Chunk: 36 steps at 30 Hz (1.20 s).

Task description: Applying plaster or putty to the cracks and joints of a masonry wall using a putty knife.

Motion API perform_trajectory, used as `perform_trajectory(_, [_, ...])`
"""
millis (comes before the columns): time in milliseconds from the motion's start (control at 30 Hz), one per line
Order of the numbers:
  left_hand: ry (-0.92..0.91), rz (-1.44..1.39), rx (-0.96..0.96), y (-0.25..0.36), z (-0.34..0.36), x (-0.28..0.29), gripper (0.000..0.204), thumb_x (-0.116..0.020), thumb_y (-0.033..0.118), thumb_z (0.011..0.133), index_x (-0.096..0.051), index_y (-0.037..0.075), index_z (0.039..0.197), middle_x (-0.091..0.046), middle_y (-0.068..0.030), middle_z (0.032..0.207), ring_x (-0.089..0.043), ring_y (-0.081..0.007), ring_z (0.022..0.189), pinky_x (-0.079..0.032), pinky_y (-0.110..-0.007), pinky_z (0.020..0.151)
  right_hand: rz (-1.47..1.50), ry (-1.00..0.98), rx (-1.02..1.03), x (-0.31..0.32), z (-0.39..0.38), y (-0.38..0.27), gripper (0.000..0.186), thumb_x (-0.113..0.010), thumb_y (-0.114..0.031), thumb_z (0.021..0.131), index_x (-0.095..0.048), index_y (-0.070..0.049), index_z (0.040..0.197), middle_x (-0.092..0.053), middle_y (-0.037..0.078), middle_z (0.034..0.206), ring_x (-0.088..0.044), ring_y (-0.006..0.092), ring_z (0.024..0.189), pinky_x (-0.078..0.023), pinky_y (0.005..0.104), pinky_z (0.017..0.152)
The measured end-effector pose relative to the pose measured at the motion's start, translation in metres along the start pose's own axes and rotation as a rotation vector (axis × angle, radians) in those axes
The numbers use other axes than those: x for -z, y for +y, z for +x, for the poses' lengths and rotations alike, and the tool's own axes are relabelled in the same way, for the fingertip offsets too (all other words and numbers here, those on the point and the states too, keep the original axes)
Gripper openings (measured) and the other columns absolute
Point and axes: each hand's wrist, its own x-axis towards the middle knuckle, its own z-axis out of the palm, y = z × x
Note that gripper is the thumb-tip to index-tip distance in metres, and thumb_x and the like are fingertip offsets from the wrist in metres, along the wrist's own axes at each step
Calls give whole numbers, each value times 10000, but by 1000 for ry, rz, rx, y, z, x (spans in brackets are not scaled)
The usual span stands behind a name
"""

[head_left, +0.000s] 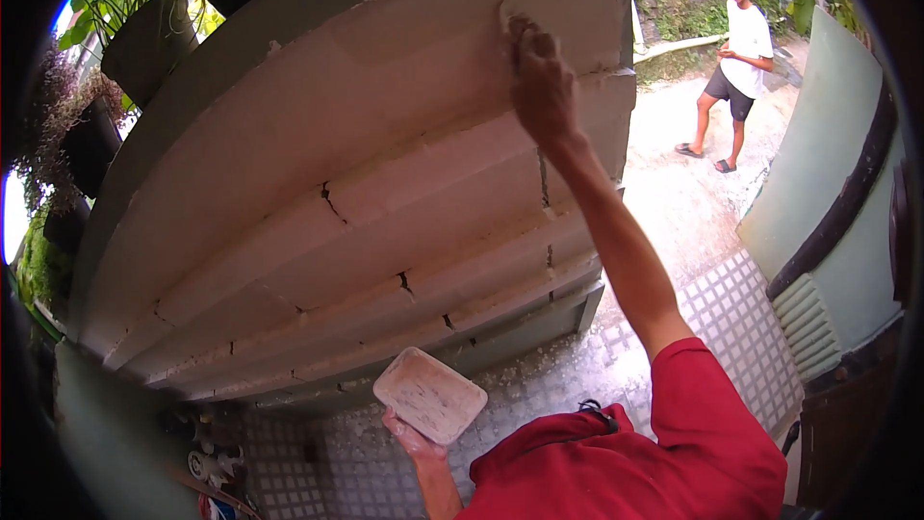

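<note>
Through the head camera I look down past a red sleeve (712, 404) on the right arm, which stretches up and forward. The right hand (541, 77), slightly blurred, is raised to the upper right part of a large, pale, stepped surface (318, 125). Its fingers are bent; I cannot tell whether they grip a tool, though a small pale edge shows beside the fingertips.

My view puts the left hand (412, 435) low, near the middle, gripping a shallow tray (433, 395) by its lower left side. The tray is rectangular with rounded corners, tilted, off-white and streaked with darker smears. It is held in the air in front of the stepped surface's lower edge, well apart from the right hand.

The surface fills much of the scene in long bands, with several dark, jagged cracks (404, 283) along the ridges between them. Below I see a floor (356, 477) patterned in small pale squares. Leafy plants (106, 0) hang at upper left, and a pale green wall (818, 125) curves along the right. Outside, at upper right, another person (749, 39) stands in a white shirt, dark shorts and sandals.
</note>
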Motion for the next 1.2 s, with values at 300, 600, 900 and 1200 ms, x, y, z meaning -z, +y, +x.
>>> perform_trajectory(300, [22,35,8,12,21,1,540,-419,455,896,-456,103,1304,-523,-59,1284,-519,-270,1161,-435,-422,980,302,-241,124,6,-33,-62,297,-445,-67,914,-583,-63,1176,-615,170,1073,-598,375,930,-495,463,812])
perform_trajectory(600, [5,-5,-8,18,13,13,563,-450,448,868,-445,105,1315,-521,-66,1288,-508,-287,1173,-434,-435,981,-108,57,628,1,14,52,325,-508,-16,852,-609,-56,1159,-568,135,1229,-484,338,1197,-391,421,1028])
perform_trajectory(900, [-8,-33,-21,21,19,4,587,-458,455,854,-435,107,1325,-518,-65,1294,-509,-287,1181,-438,-437,984,-86,-281,689,43,-3,39,375,-522,-12,824,-569,-28,1195,-563,107,1242,-478,298,1211,-350,430,1062])
perform_trajectory(1200, [-28,-25,36,-11,17,-14,565,-437,443,880,-435,98,1328,-512,-65,1304,-513,-276,1170,-426,-424,990,-84,-124,703,18,18,43,358,-542,-42,851,-566,-29,1208,-563,163,1220,-498,333,1187,-413,420,1000])
